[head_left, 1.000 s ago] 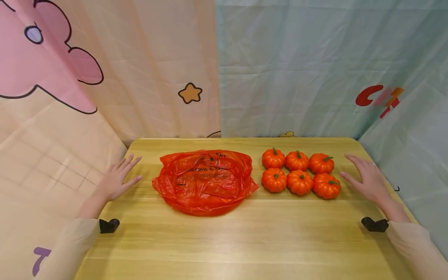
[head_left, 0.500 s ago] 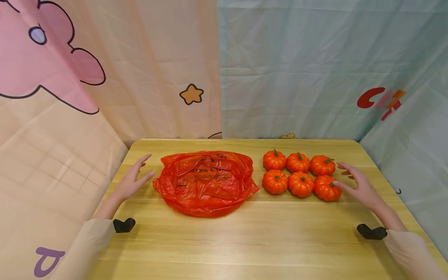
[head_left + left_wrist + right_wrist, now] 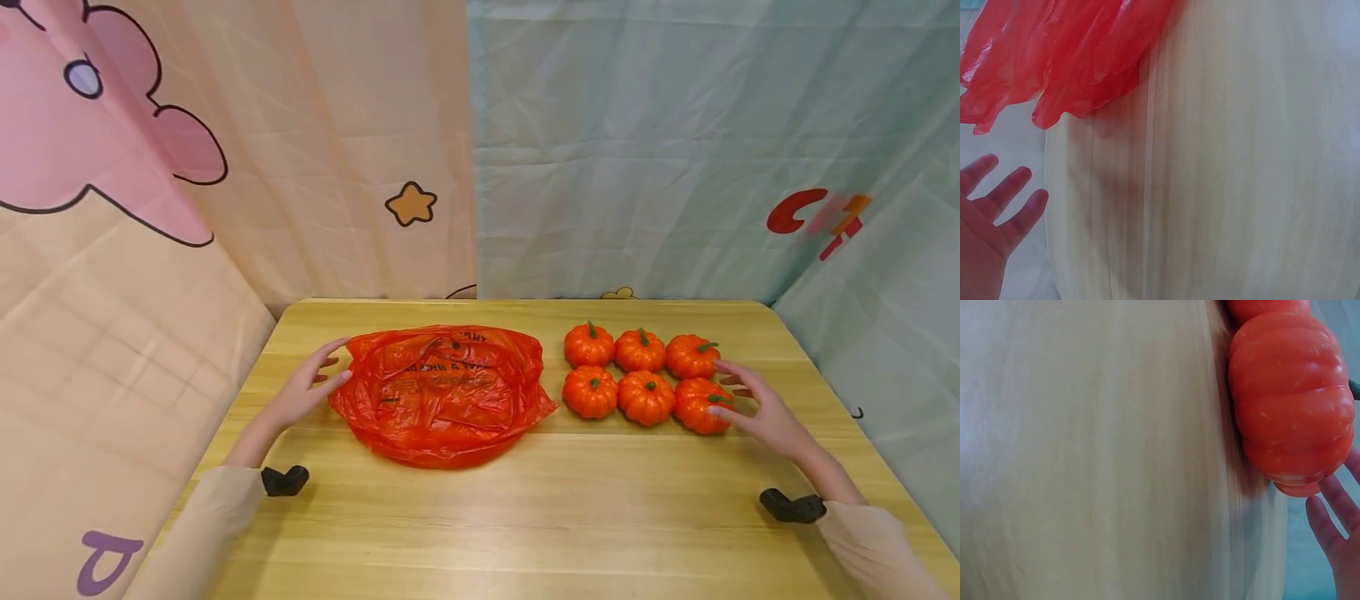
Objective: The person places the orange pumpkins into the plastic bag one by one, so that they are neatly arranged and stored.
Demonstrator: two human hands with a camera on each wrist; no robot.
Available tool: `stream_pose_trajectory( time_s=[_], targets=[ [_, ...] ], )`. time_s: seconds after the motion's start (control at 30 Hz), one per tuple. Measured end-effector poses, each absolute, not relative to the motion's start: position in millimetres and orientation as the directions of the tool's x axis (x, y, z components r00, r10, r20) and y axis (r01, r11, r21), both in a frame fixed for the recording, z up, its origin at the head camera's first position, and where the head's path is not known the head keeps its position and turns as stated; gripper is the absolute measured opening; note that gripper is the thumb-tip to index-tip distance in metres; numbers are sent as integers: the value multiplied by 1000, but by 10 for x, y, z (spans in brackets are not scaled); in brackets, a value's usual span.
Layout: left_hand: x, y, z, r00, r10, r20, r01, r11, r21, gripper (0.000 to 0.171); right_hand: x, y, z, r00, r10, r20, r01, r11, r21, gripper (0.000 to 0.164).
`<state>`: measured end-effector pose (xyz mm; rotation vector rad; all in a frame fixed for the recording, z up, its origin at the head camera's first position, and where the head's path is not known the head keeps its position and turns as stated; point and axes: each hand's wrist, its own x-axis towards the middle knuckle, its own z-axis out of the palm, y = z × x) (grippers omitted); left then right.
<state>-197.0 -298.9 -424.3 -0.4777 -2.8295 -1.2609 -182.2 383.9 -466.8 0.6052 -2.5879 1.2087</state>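
Observation:
A thin red plastic bag (image 3: 442, 408) with dark print lies spread on the table, its mouth upward. My left hand (image 3: 300, 393) is at the bag's left edge; the left wrist view shows straight, spread fingers (image 3: 1025, 215) a little short of the crumpled plastic. Several small orange pumpkins with green stems sit in two rows right of the bag. Beside the front right pumpkin (image 3: 696, 402) is my right hand (image 3: 763, 417), thumb overlapping it in the head view. In the right wrist view the fingers (image 3: 1341, 503) spread loosely right at its side, not gripping it.
Behind the front row stand the other pumpkins, such as the back right one (image 3: 690, 354). A light wooden table (image 3: 510, 533) bears everything. Printed fabric curtains (image 3: 645, 150) enclose its back and sides. A black strap piece (image 3: 285, 481) sits at each wrist.
My left hand has moved right, from the table's left side to the bag's edge. My right hand has moved left to the front right pumpkin. Bag and pumpkins stay in place.

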Motion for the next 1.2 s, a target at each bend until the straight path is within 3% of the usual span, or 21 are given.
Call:
stream_pose_trajectory(
  time_s=[0.2, 0.53, 0.77, 1.2],
  targets=[
    [-1828, -2840, -4083, -949, 299, 102, 271, 608, 746, 58, -1824, 3807, -4689, -891, -290, 350, -454, 577, -678, 69],
    [-2020, -2949, -4446, -948, 306, 88, 261, 589, 765, 58, -1824, 3794, -4747, -903, -287, 320, -430, 605, -670, 70],
    [-2024, -2939, -4509, -936, 329, 122, 299, 564, 770, 56, -1815, 3776, -4781, -910, -274, 311, -415, 611, -674, 71],
    [-1992, -2870, -4584, -952, 284, 112, 252, 526, 812, 64, -1788, 3804, -4851, -942, -218, 255, -335, 666, -666, 74]
  ],
)
